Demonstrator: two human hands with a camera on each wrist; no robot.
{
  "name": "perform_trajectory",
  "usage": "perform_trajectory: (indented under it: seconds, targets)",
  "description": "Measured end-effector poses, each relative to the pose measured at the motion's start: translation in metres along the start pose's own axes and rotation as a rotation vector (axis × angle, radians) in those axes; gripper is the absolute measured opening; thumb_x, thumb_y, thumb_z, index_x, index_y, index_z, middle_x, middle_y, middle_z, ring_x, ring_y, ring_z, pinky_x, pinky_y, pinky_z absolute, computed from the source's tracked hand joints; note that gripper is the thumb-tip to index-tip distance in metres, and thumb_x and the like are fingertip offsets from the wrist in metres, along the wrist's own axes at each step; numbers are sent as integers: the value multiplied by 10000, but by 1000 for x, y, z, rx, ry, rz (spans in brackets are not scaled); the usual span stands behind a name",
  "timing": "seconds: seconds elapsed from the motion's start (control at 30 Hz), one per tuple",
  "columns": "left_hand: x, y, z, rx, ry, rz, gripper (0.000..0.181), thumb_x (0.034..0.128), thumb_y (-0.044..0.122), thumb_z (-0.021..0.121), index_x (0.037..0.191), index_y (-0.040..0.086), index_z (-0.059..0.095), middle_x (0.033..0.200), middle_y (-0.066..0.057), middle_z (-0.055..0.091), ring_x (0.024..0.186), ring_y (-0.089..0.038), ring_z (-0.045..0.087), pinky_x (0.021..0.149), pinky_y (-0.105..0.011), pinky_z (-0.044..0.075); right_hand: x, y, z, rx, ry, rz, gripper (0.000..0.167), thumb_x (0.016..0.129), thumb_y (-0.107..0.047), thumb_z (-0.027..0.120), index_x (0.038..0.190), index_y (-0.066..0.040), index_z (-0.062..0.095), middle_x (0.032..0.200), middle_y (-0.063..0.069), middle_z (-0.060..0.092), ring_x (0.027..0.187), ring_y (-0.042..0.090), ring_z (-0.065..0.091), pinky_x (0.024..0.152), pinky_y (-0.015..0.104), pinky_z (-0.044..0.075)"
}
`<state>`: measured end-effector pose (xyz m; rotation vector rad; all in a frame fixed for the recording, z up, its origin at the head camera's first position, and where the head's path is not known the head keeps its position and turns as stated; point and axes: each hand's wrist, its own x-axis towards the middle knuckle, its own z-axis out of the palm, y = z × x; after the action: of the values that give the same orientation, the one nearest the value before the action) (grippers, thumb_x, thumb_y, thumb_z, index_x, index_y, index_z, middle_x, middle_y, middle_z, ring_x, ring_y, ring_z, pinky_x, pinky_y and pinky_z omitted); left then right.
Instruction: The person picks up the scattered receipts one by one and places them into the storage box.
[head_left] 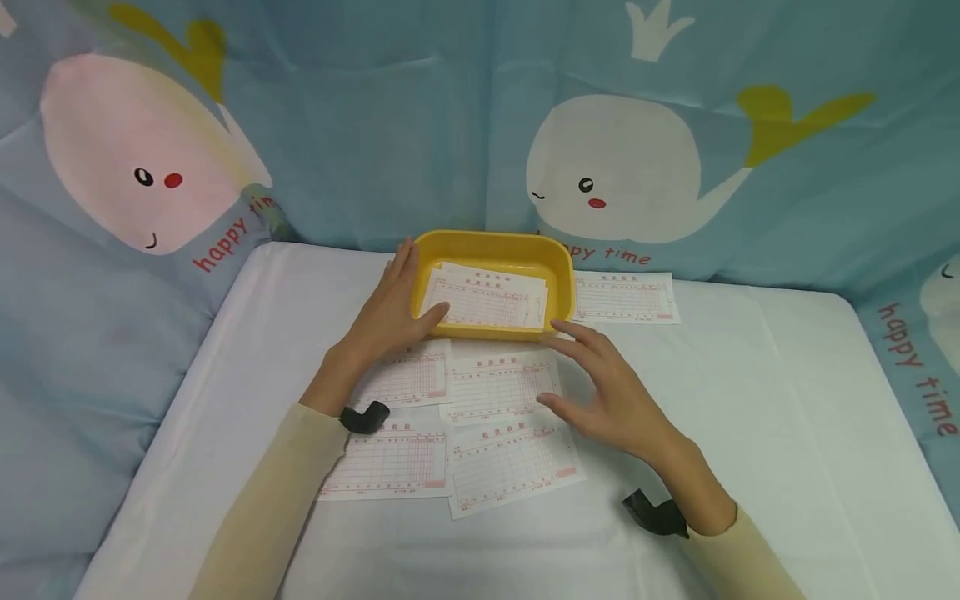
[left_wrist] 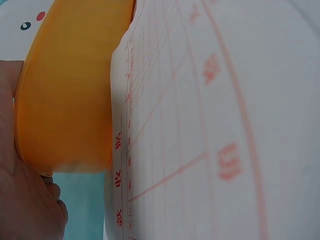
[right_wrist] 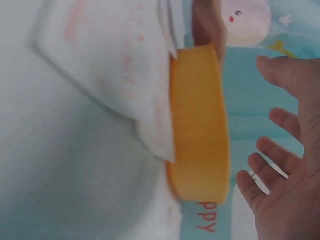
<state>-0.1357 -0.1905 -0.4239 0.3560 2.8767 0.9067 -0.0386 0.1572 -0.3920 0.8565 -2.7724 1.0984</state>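
Note:
A yellow plastic tray [head_left: 495,333] stands at the back of the white table, with several printed paper slips [head_left: 487,302] lying in it. My left hand [head_left: 386,312] holds the tray's left end: its fingers run along the outside, and its thumb reaches over the front rim. In the left wrist view, the tray's wall [left_wrist: 75,100] is beside that hand. With fingers spread and slightly bent, my right hand [head_left: 607,392] hovers by the tray's front right corner. The right wrist view shows this hand [right_wrist: 285,160] apart from the tray, with nothing in it.
Several printed slips [head_left: 517,467] lie in two rows before the tray, some overlapping. Another slip [head_left: 626,297] is at the tray's right side. A blue curtain with whale prints [head_left: 420,125] hangs behind the white tablecloth [head_left: 750,417].

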Motion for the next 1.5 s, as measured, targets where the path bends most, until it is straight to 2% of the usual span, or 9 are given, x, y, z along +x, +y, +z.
perform_trajectory:
  seconds: [0.17, 0.3, 0.5, 0.63, 1.0, 1.33, 1.5]
  targets:
    - [-1, -1, 0, -5, -9, -11, 1069, 995, 575, 588, 1703, 149, -91, 1800, 14, -147, 1693, -226, -51, 1385, -481, 59, -20, 5, 11, -14, -76, 15, 715, 851, -318, 897, 1497, -254, 598, 1639, 16, 474, 1514, 201, 441, 1206, 479, 438]
    - [0, -1, 0, -3, -18, -8, 1077, 997, 588, 585, 1701, 152, -103, 1798, 14, -155, 1692, -232, -60, 1385, -483, 50, -37, 7, 19, -39, -120, 3, 758, 845, -339, 897, 1523, -248, 570, 1632, -12, 487, 1513, 201, 455, 1229, 407, 409]
    - [1, -2, -1, 0, -22, -4, 1077, 1001, 593, 578, 1698, 157, -117, 1796, 14, -162, 1692, -229, -69, 1384, -487, 42, -54, 9, 28, -84, -160, -17, 806, 832, -384, 901, 1543, -244, 548, 1621, -26, 509, 1504, 243, 479, 1217, 454, 400]
    - [0, -2, -2, 0, -20, -4, 1075, 1001, 593, 580, 1699, 157, -111, 1795, 20, -164, 1691, -231, -73, 1384, -491, 41, -57, 9, 30, -115, -178, -5, 810, 823, -400, 906, 1536, -253, 552, 1618, -36, 513, 1513, 234, 474, 1223, 463, 401]
    - [-1, -4, -2, -5, -18, 7, 1089, 994, 607, 589, 1700, 160, -109, 1794, 17, -168, 1691, -238, -69, 1382, -500, 49, -64, 6, 32, -195, -160, -29, 764, 806, -367, 925, 1473, -156, 616, 1494, 14, 607, 1397, 245, 576, 1173, 435, 456]
    - [1, -2, -1, 3, -19, 5, 1083, 992, 599, 587, 1701, 160, -105, 1796, 11, -163, 1692, -243, -58, 1381, -505, 57, -70, 5, 34, -173, -151, 15, 741, 824, -374, 917, 1471, -162, 624, 1427, -40, 628, 1345, 187, 581, 1147, 396, 472]
    - [1, -3, -1, 6, -24, 4, 1082, 992, 599, 582, 1699, 153, -106, 1792, 21, -174, 1692, -240, -61, 1382, -501, 53, -71, 4, 35, -179, -139, 32, 746, 806, -379, 929, 1465, -192, 634, 1335, -69, 653, 1257, 144, 595, 1073, 392, 499]
